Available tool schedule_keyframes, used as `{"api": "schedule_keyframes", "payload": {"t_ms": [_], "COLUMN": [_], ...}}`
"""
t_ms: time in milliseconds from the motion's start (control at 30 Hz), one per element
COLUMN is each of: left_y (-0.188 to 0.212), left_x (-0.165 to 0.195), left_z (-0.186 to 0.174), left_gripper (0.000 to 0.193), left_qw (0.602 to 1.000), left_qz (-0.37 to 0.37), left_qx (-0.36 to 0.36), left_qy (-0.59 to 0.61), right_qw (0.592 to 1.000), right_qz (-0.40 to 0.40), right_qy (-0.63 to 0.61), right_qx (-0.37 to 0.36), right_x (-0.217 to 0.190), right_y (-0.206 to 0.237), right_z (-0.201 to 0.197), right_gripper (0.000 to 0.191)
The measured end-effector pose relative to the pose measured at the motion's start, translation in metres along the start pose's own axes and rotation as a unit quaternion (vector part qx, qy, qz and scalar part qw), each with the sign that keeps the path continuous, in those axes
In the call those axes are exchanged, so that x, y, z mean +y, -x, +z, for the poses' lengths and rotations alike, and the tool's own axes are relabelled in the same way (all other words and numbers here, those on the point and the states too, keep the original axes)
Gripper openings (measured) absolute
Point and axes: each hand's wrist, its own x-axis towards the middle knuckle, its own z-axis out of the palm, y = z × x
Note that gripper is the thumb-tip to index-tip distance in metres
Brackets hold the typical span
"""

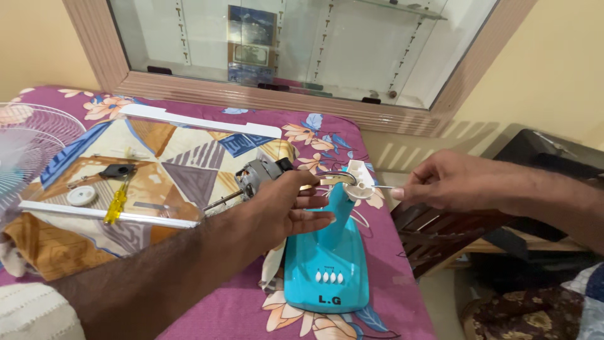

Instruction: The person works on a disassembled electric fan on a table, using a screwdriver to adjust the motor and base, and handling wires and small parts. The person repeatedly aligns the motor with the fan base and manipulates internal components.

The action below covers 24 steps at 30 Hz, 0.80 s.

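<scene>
My left hand (286, 204) curls around the grey metal fan motor (258, 173) beside the turquoise plastic fan stand (327, 252), which lies near the right edge of the purple floral tablecloth (384, 277); open floor drops away past it. My right hand (440, 182) hangs over that edge, pinching a thin metal tool (380, 187) at the stand's white neck. A yellow-handled screwdriver (116, 204) lies well left.

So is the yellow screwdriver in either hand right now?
No, the yellow screwdriver lies on the patterned cloth, apart from the left hand at the fan motor and the right hand.
</scene>
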Motion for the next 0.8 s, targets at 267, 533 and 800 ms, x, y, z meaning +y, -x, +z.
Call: {"api": "schedule_keyframes", "payload": {"t_ms": [267, 533, 800], "left_y": [-0.013, -0.004, 0.017], "left_x": [0.000, -0.015, -0.020], "left_z": [-0.005, -0.002, -0.009], "left_gripper": [0.023, 0.023, 0.027], "left_qw": [0.996, 0.996, 0.989], "left_qz": [0.088, 0.059, 0.042], "left_qx": [0.011, 0.067, 0.128], "left_qy": [-0.006, -0.026, -0.058], "right_qw": [0.980, 0.958, 0.849], "right_qz": [-0.065, -0.062, 0.075], "right_qy": [-0.186, -0.280, -0.519], "right_qx": [0.006, -0.007, -0.062], "right_x": [0.021, 0.023, 0.040], "right_y": [-0.019, -0.018, -0.046], "right_z": [0.023, 0.037, 0.071], "right_gripper": [0.044, 0.035, 0.032]}}
